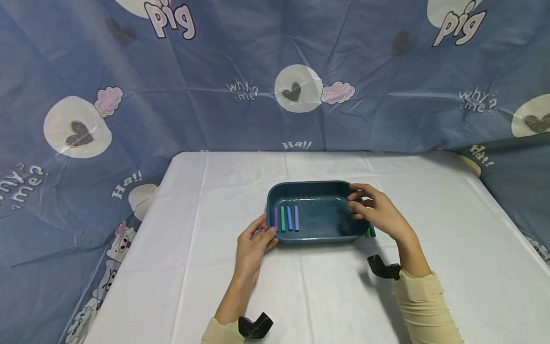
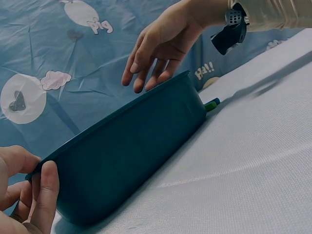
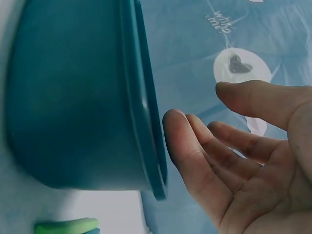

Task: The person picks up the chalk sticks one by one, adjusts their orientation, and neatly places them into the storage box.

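Observation:
A dark teal rectangular dish (image 1: pixel 324 220) stands on the white cloth. Inside its left end, short slim sticks like chalk or crayons lie side by side: purple (image 1: pixel 276 218), green (image 1: pixel 282 220), blue (image 1: pixel 290 220) and lavender (image 1: pixel 296 220). My left hand (image 1: pixel 250 247) grips the dish's left rim, thumb on one side and fingers on the other in the left wrist view. Over the right end hovers my right hand (image 1: pixel 380 210), fingers loosely bent, with nothing held in the right wrist view (image 3: pixel 248 165).
Just outside the dish's right end, a light green stick (image 1: pixel 368 233) and a dark blue stick (image 1: pixel 372 231) lie on the white cloth (image 1: pixel 326 291), partly hidden in the head view. A blue printed curtain (image 1: pixel 240 48) hangs behind the table and along its sides.

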`<move>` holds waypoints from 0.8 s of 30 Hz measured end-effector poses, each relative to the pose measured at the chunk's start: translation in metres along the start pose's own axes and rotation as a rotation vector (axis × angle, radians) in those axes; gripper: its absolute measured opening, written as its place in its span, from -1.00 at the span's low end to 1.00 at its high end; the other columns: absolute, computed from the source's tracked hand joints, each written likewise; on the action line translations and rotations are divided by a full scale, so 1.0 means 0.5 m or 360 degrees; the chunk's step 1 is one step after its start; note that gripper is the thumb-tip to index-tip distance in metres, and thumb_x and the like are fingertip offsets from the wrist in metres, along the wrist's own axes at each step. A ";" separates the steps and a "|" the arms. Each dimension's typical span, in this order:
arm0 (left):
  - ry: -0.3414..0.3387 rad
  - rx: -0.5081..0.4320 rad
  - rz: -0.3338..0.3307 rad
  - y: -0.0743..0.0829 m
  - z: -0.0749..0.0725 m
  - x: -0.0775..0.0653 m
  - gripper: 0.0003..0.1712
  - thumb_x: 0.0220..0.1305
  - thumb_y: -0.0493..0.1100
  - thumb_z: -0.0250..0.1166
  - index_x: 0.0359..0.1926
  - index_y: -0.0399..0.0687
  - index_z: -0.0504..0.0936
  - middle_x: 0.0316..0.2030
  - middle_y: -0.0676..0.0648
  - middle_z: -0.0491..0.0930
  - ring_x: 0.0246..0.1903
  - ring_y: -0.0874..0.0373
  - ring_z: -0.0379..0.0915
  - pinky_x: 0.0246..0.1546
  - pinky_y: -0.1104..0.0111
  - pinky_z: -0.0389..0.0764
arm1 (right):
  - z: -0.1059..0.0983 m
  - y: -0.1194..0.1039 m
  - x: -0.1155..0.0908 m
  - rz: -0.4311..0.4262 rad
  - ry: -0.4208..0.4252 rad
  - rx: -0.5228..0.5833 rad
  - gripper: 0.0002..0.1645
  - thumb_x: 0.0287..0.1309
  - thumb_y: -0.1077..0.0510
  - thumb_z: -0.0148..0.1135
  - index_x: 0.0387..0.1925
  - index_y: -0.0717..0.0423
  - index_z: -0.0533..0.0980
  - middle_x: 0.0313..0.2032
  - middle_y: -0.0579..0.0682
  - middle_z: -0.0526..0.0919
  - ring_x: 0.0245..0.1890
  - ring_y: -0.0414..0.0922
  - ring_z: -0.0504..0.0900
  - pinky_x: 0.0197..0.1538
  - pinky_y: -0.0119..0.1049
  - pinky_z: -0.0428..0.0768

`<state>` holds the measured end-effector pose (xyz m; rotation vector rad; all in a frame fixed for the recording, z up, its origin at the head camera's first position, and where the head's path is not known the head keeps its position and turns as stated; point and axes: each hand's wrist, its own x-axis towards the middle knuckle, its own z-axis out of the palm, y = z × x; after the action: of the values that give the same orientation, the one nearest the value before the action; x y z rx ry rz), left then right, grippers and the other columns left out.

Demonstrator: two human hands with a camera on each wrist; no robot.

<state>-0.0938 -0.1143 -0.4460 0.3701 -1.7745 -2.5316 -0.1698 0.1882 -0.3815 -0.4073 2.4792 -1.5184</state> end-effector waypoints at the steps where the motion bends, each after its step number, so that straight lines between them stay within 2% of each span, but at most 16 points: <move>1: 0.0000 0.0005 0.0003 0.001 0.000 0.000 -0.39 0.12 -0.38 0.33 0.24 -0.13 0.44 -0.15 -0.05 0.32 -0.41 0.31 0.46 -0.22 0.43 0.73 | -0.003 0.000 -0.001 0.0001 0.0003 0.0000 -0.33 0.27 0.07 0.17 0.33 0.15 0.19 0.09 0.26 0.44 -0.05 0.10 0.62 -0.16 -0.32 0.73; 14: 0.0010 0.0037 -0.0001 0.000 0.000 -0.002 -0.40 0.12 -0.37 0.33 0.22 -0.10 0.45 -0.16 -0.04 0.33 -0.39 0.30 0.48 -0.22 0.42 0.73 | -0.027 0.004 -0.017 0.0004 0.0053 0.0039 -0.33 0.27 0.09 0.16 0.34 0.13 0.18 0.09 0.30 0.44 -0.12 -0.10 0.66 -0.15 -0.33 0.73; 24: 0.0029 0.0039 0.0000 -0.002 0.003 -0.001 -0.39 0.12 -0.40 0.32 0.23 -0.12 0.45 -0.17 -0.02 0.33 -0.39 0.31 0.47 -0.22 0.43 0.73 | -0.048 0.020 -0.025 -0.0032 0.0072 0.0034 -0.33 0.28 0.08 0.15 0.34 0.17 0.17 0.08 0.30 0.44 -0.11 -0.05 0.66 -0.14 -0.29 0.74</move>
<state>-0.0932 -0.1127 -0.4464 0.3930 -1.8008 -2.5002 -0.1669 0.2166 -0.3793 -0.3996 2.4984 -1.5773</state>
